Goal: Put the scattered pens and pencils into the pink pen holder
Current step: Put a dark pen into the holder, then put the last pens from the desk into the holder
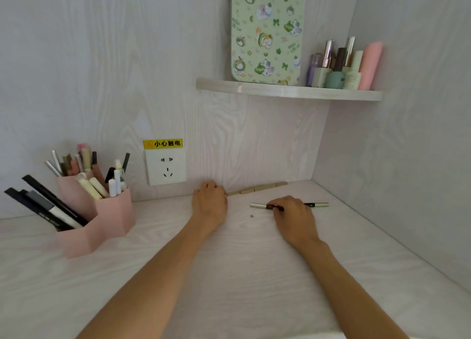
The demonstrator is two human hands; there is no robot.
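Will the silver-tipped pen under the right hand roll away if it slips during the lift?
Probably: the pen looks round and slim, lying flat on the smooth desk. It seems stiff and light. The right hand pinches it mid-length, so it should lift level.

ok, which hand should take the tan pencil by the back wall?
Left. The left hand already sits at the tan pencil's near end; the right hand is gripping the silver-capped pen.
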